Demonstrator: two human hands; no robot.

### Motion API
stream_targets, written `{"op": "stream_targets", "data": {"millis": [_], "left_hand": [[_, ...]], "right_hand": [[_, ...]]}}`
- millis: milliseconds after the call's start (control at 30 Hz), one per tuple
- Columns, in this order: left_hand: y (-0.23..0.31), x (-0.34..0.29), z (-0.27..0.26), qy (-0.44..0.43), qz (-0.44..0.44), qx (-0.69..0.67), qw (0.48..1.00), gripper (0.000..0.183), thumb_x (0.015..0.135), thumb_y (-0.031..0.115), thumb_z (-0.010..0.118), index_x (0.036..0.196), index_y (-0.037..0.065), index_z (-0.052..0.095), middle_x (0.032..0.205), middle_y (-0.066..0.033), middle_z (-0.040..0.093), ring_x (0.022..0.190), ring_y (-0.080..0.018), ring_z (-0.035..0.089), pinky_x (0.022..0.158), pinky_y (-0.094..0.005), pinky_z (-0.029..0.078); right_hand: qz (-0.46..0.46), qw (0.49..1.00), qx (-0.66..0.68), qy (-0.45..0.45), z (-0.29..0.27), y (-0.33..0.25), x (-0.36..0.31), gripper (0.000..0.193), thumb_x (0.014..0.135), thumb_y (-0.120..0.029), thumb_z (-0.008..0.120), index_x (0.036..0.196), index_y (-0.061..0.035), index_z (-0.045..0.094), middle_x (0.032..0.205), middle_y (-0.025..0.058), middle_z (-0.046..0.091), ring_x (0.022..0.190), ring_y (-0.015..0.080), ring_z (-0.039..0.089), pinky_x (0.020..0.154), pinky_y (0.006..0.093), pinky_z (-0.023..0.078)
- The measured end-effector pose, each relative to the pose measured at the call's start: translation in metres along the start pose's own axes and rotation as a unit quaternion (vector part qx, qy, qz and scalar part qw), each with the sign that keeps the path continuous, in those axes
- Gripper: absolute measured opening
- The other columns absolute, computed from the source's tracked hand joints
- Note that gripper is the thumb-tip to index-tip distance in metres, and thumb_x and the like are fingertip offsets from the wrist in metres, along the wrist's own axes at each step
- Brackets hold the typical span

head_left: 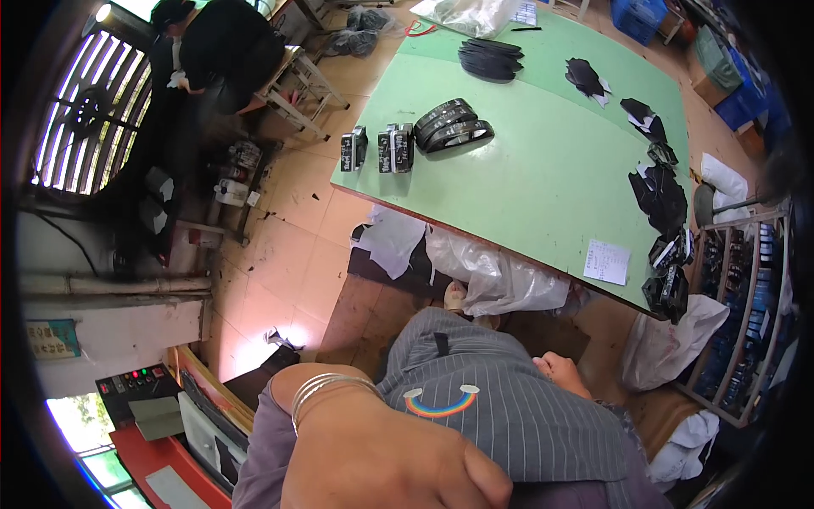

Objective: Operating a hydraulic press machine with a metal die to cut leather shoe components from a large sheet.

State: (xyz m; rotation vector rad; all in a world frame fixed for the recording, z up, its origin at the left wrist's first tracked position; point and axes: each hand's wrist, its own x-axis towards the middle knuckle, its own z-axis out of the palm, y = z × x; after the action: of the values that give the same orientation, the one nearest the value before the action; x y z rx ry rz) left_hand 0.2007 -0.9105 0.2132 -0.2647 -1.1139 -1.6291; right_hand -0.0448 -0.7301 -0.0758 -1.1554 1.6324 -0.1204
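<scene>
My left hand (398, 458), with silver bangles at its wrist, is raised close in front of my body at the lower edge. Its fingers curl under, out of sight, so whatever they hold is hidden. Over my lap hangs a grey pinstriped apron (517, 407) with a rainbow smile patch. My right hand (561, 373) rests low beside the apron's right side, fingers curled and nothing visible in them. Neither hand touches the green table (509, 182) ahead. Black banded bundles (396, 148) and stacked black curved strips (454, 127) lie on its left part.
Black cut pieces (660, 199) and a paper note (606, 261) line the table's right side. A rack (738, 314) and a white sack (674, 343) stand at right. A red machine (157, 471) is at lower left. Another person (229, 51) sits working at the back left.
</scene>
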Motion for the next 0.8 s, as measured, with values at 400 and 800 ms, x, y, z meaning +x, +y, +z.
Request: {"op": "stream_targets", "data": {"millis": [400,800], "left_hand": [[0.024,-0.001,-0.041,-0.151,-0.101,-0.016,0.983,0.035,0.089,0.041,0.061,0.1,0.008,0.06,0.067,-0.0081,0.053,0.052,-0.0217,0.049,0.058,-0.0396,0.041],[0.047,-0.179,-0.544,0.422,-0.406,0.652,0.481,0.053,0.071,0.031,0.078,0.106,-0.005,0.062,0.098,-0.016,0.067,0.093,-0.0255,0.064,0.082,-0.0329,0.049]], "right_hand": [[0.039,0.997,-0.038,0.05,0.035,0.029,-0.028,0.036,0.09,-0.036,0.054,0.077,-0.0027,0.057,0.075,0.0249,0.06,0.076,0.0454,0.058,0.066,0.0526,0.045],[0.235,0.971,0.038,0.014,0.113,-0.121,0.014,0.032,0.089,-0.032,0.054,0.083,-0.0007,0.058,0.082,0.0254,0.062,0.08,0.0444,0.06,0.069,0.0472,0.046]]}}
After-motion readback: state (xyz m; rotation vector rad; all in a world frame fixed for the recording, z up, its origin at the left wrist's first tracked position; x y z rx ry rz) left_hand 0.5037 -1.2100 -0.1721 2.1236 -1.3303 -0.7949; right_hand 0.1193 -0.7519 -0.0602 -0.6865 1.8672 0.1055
